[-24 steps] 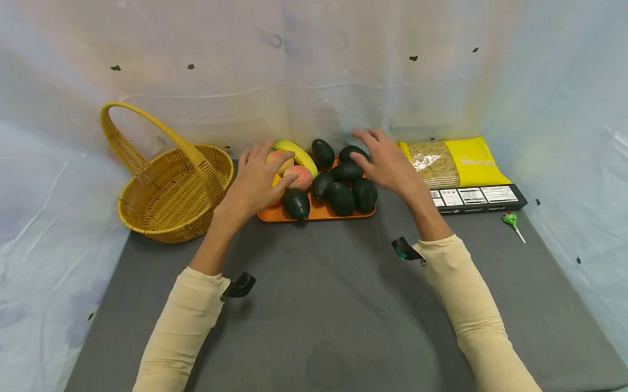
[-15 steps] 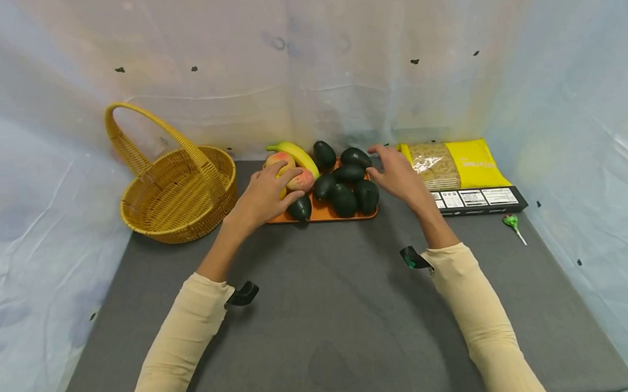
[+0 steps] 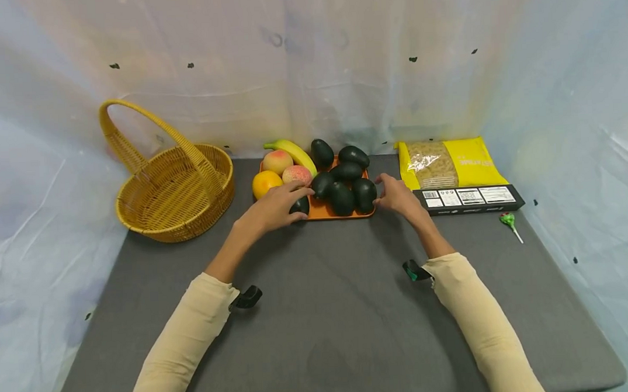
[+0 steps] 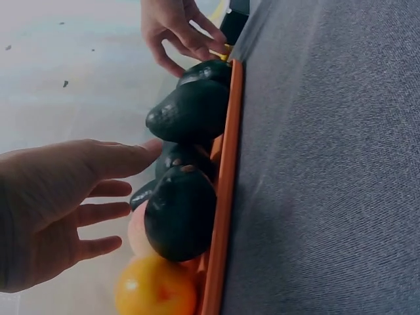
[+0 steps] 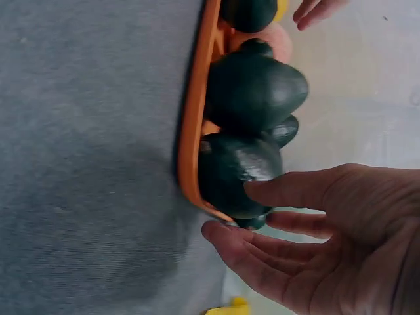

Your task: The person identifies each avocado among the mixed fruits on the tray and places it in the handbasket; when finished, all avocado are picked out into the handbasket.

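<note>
Dark green avocados [image 3: 342, 199] lie heaped in an orange tray [image 3: 322, 217] with two peaches [image 3: 297, 175], an orange [image 3: 266, 183] and a banana [image 3: 297, 154]. My left hand [image 3: 279, 206] hovers over the front left avocado [image 3: 300, 206], partly hiding it. In the left wrist view its fingers [image 4: 105, 213] are spread, with a gap to the fruit. My right hand [image 3: 396, 195] is beside the front right avocado [image 3: 365, 195]. From the right wrist, the thumb overlaps that avocado [image 5: 236, 174] and the fingers reach past the tray's corner; contact is unclear.
A yellow wicker basket [image 3: 127, 213] with a tall handle stands at the left. To the right, a yellow pasta bag [image 3: 470, 160] lies behind a black box [image 3: 469, 200]. A green lollipop [image 3: 508, 219] is near the grey table's [image 3: 340, 312] right side. Plastic sheeting surrounds the table.
My left hand has moved from over the peaches and orange toward the front left avocado. My right hand has come down from the rear avocados to the front right one. The fruit stays put.
</note>
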`<state>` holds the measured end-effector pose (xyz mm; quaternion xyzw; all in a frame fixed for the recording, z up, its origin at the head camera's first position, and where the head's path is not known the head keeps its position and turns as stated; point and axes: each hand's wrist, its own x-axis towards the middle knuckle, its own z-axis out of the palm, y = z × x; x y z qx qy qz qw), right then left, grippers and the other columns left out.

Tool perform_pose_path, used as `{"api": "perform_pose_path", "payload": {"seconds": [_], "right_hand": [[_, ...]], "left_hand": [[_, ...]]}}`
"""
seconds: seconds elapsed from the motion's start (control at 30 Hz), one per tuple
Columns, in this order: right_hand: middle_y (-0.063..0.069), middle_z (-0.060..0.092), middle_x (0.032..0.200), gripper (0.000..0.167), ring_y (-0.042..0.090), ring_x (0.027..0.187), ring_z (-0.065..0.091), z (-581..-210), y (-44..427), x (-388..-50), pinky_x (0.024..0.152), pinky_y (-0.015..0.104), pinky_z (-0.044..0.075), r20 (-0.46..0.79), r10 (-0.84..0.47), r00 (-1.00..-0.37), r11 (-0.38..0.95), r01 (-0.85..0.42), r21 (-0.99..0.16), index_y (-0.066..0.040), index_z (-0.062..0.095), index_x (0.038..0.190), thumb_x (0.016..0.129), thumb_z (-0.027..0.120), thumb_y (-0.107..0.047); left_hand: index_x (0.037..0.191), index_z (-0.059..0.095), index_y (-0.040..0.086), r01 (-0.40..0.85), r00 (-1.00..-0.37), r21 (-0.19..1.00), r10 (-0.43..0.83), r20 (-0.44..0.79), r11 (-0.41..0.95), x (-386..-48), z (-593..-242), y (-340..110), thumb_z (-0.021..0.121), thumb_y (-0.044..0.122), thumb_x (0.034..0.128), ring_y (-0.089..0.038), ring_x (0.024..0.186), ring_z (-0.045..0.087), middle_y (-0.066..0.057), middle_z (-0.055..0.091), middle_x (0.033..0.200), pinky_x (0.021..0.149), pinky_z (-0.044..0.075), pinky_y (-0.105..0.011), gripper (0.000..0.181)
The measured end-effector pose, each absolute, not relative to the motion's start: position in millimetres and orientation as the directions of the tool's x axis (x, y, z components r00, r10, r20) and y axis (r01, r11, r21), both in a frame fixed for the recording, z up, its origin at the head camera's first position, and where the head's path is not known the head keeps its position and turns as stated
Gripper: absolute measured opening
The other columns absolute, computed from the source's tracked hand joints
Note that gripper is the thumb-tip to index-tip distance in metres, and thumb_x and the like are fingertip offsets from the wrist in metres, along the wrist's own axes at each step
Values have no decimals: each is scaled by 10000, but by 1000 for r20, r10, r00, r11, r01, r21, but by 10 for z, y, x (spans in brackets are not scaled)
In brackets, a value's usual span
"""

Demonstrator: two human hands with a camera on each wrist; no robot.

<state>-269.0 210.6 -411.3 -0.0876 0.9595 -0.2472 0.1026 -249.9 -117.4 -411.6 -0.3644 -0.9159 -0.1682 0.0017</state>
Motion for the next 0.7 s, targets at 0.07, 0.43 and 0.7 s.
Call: {"api": "perform_pose_path", "payload": {"seconds": [0.07, 0.43, 0.7], "right_hand": [[284, 689, 1135, 594, 389, 979, 688, -4162, 2116, -2683, 853, 503, 559, -185, -205, -961, 863, -89, -498, 53, 455, 1464, 952, 718, -98], [299, 736, 1102, 511, 296, 826, 741, -4297, 2134, -2752, 763, 392, 602, -212, -203, -956, 859, -70, -507, 118, 601, 1336, 917, 729, -146], [278, 775, 973, 242, 203, 677, 782, -4401, 2120, -2798, 669, 320, 639, -213, -158, -964, 810, -3, -586, 108, 710, 1072, 888, 714, -48]], "left_hand": [[1449, 605, 78, 674, -727, 308, 676, 118, 671, -2503, -4150, -1169, 819, 237, 920, -363, 1367, 573, -196, 539, 1543, 1126, 495, -526, 593], [1445, 616, 84, 667, -727, 300, 683, 65, 682, -2562, -4230, -1152, 845, 206, 890, -363, 1434, 533, -180, 484, 1603, 1168, 465, -527, 613], [1417, 629, 53, 679, -707, 312, 706, 35, 665, -2577, -4277, -1116, 823, 146, 903, -356, 1368, 592, -168, 574, 1520, 1159, 481, -497, 558]]}}
